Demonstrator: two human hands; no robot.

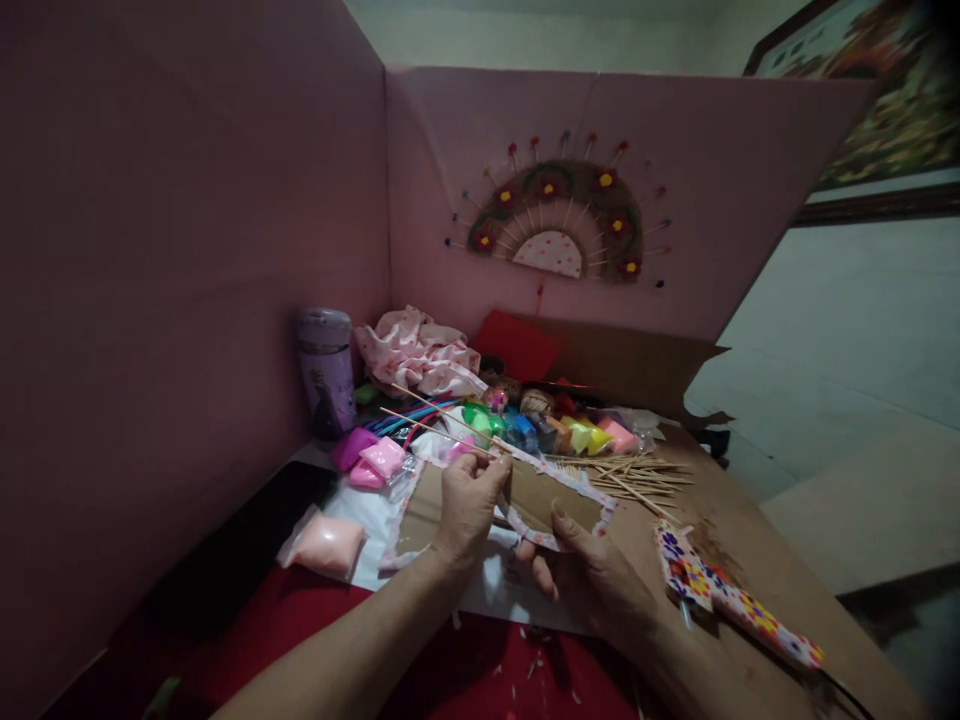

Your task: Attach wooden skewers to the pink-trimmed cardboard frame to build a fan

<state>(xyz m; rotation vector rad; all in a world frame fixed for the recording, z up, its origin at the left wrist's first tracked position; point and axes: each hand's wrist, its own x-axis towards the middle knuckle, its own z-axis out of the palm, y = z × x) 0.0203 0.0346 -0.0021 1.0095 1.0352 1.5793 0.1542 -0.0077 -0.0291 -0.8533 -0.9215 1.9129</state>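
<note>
Brown cardboard shows bare across the middle of the fabric-edged panel (pixel 536 495), which I see held up in front of me, above the white sheet (pixel 352 520) on the surface (pixel 780 565). My left hand (pixel 466 505) has its fingers pinched on the panel's upper left corner, where two thin sticks (pixel 442 412) jut away; whether they are fixed there I cannot tell. My right hand (pixel 596 565) grasps the lower right edge, thumb on top. I judge the edging done along most of the visible rim, while the centre remains uncovered. A second cardboard piece (pixel 429 500), partly edged, lies beyond my left wrist. The loose sticks (pixel 637 482) look unused, and what seems a floral-covered glue gun (pixel 750 610) rests at the right, apart from both hands.
</note>
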